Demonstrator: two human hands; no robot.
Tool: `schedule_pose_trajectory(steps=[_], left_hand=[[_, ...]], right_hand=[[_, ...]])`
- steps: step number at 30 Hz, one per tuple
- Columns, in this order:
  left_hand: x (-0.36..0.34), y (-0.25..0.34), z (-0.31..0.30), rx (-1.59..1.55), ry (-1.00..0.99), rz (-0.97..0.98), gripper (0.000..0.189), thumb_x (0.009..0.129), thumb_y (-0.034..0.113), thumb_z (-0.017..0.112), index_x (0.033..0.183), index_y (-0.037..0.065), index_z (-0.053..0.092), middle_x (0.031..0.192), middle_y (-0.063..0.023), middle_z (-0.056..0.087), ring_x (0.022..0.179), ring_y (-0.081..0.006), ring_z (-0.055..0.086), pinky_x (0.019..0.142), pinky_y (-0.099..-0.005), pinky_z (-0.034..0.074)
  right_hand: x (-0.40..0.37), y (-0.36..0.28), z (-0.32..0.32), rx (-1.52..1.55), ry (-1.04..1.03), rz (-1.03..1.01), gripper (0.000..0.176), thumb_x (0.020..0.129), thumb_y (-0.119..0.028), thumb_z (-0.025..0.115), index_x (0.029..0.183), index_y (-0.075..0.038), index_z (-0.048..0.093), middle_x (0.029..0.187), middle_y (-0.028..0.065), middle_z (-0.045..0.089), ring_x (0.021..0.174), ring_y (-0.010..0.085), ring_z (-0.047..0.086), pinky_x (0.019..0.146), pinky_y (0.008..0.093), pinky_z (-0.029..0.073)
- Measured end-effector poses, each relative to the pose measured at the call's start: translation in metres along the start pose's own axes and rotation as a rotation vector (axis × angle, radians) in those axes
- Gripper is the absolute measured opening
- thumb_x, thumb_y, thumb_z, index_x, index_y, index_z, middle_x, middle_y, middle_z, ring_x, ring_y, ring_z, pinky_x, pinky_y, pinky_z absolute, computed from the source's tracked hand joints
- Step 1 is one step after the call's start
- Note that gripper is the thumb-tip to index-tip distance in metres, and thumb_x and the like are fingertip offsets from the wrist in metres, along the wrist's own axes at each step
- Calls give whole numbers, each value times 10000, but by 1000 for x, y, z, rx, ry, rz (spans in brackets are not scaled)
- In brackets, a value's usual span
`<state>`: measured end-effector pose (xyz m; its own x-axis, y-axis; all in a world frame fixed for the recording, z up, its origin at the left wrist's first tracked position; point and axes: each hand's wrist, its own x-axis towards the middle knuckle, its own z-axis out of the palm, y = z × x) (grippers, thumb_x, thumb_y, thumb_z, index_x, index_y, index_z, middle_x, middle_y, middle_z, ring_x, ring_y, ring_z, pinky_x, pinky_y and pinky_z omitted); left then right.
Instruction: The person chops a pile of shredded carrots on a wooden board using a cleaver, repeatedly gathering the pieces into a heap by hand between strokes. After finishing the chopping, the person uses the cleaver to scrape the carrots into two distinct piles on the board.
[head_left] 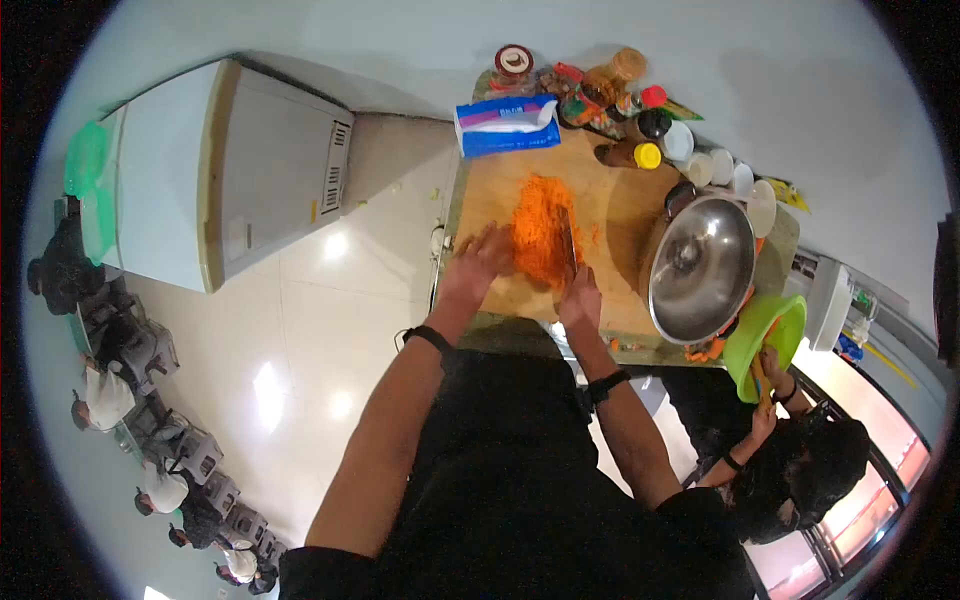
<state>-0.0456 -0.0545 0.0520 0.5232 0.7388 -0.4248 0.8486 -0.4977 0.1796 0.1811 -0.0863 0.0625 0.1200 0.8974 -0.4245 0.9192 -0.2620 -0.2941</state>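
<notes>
A heap of finely chopped carrot (540, 222) lies on the wooden board (610, 205). My right hand (580, 298) is closed around the handle of a knife (571, 240), whose blade stands along the right side of the heap. At the heap's left edge, my left hand (483, 258) rests low over the board with its fingers stretched out, holding nothing. Some carrot bits are scattered to the right of the blade.
A steel basin (703, 268) stands on the right, beside a green bowl (770, 340) that a co-worker's hands (766, 400) work over. Behind the board are a blue tissue pack (508, 126), a yellow-capped bottle (647, 155) and several jars. A white freezer (275, 165) stands left; people sit beyond.
</notes>
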Motion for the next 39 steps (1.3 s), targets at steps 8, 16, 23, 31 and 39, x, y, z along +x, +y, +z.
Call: schedule_pose_trajectory(steps=[8,16,23,31,39], left_hand=[[-4,-5,-4,-33,35,12,589,928,188,499,1501,281,400,1655,-3,156,1508,-228,201,1202,-403,273],[-1,-3,1,-99,62,-21,570,937,195,474,1497,273,405,1655,-1,156,1513,-225,182,1210,-400,253],[-6,-3,-9,-14,-34,38,612,937,200,474,1529,274,342,1661,-8,128,1516,-218,165,1219,-389,219],[-1,-3,-11,-3,-173,10,619,966,188,464,1558,215,285,1666,-9,85,1523,-217,134,1223,-378,206],[-4,-1,-7,-11,38,16,681,876,90,576,1517,172,359,1644,-26,185,1485,-249,261,1170,-402,340]], right_hand=[[-16,10,-42,259,31,29,304,1023,-302,487,1130,-24,548,896,265,611,875,472,626,702,547,496],[-22,-4,-3,0,-54,-7,306,985,-197,483,1251,-50,500,1194,260,542,920,493,602,728,548,509],[-8,7,3,106,-23,88,324,1012,-322,499,1158,-34,520,1060,272,611,842,477,634,720,545,522],[9,-7,-42,189,121,-47,269,1007,-221,481,1160,-5,529,886,280,631,843,488,622,714,554,496],[28,-40,-24,174,163,57,236,1024,-205,486,1062,25,523,946,300,621,885,506,590,743,573,466]])
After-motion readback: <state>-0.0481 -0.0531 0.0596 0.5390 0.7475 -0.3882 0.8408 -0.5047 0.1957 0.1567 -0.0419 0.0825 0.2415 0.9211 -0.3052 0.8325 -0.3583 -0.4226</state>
